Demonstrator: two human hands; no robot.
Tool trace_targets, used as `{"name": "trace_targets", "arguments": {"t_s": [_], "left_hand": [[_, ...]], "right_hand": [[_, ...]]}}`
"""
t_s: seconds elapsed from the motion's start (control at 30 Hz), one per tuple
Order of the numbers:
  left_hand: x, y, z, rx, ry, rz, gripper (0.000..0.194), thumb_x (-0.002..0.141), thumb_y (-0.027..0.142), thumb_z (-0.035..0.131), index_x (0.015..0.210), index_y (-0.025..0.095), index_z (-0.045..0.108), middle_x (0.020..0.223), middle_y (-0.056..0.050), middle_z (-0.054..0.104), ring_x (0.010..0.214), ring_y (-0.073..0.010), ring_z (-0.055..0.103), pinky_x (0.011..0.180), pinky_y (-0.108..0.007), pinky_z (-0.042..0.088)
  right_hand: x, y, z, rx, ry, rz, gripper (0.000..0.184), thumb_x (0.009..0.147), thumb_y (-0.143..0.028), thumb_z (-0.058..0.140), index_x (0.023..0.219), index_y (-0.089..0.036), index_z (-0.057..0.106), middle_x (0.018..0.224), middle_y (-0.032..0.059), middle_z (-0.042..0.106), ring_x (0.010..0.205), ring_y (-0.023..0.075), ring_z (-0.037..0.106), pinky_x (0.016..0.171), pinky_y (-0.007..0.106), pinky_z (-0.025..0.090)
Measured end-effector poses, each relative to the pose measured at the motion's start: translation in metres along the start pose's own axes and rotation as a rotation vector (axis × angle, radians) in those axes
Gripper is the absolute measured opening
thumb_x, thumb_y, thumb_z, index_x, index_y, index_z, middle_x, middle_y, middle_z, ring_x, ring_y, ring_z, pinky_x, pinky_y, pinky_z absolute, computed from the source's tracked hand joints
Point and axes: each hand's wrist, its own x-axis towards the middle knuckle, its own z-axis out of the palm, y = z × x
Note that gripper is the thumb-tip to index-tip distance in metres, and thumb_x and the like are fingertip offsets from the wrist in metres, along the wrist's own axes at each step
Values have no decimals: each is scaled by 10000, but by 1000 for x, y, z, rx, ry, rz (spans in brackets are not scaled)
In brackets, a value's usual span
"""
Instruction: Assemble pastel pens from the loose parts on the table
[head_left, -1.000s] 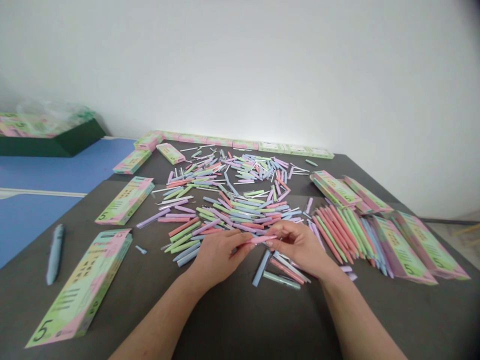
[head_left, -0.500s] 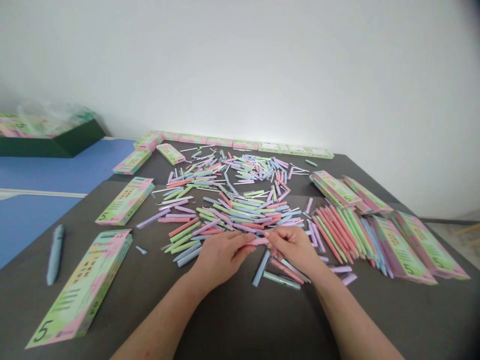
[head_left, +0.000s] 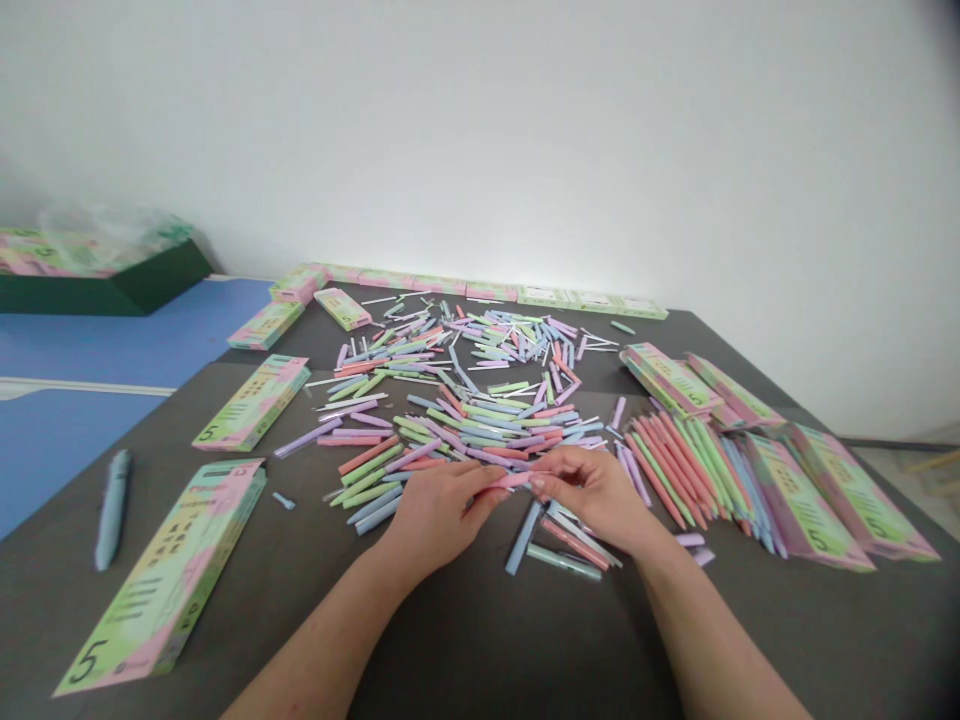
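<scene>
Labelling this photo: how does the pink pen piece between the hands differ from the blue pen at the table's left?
The pink pen piece is pinched between the left hand and right hand; the blue pen lies alone on the dark table. The pink piece looks slimmer, the blue pen thicker. The hands partly hide the pink piece; the blue pen shows whole. Both are long, narrow and pastel.

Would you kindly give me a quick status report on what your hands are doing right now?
Left hand and right hand both pinching a pink pen. Loose pens beside the right hand.
</scene>
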Motion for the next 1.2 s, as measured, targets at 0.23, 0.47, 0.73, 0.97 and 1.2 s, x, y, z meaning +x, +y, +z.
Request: {"name": "trace_targets", "arguments": {"t_s": [0.23,0.47,0.73,0.97,1.2], "left_hand": [[0,1,1,7,11,13,211,911,318,520,1020,227,676,876,-24,732,745,-173,643,645,-281,404],[0,1,-2,-19,3,-8,217,917,323,507,1015,232,679,863,-26,732,742,-168,645,665,-276,416],[0,0,2,-15,-13,-24,208,908,327,526,1018,234,675,887,-19,739,770,-187,656,685,-291,421],[-1,0,5,17,5,-27,201,903,339,533,991,226,675,872,-22,745,756,-202,668,684,-306,432],[-5,0,8,0,23,1,208,911,320,525,1014,210,669,925,-35,751,800,-202,687,733,-312,449]], "right_hand": [[1,4,5,-3,-35,86,384,866,-447,554,614,-160,594,515,3,588,492,120,533,492,227,396],[0,-1,2,27,-39,-39,224,790,-330,671,958,-182,662,923,57,699,741,166,621,638,265,478],[0,6,3,-68,14,-5,159,795,-312,660,853,-178,722,794,45,703,692,169,612,621,266,459],[1,6,4,18,-48,38,255,839,-376,605,732,-157,680,653,27,652,607,144,577,579,240,425],[1,5,7,17,-63,73,354,869,-426,551,646,-153,588,525,-15,536,502,107,483,499,220,348]]}}
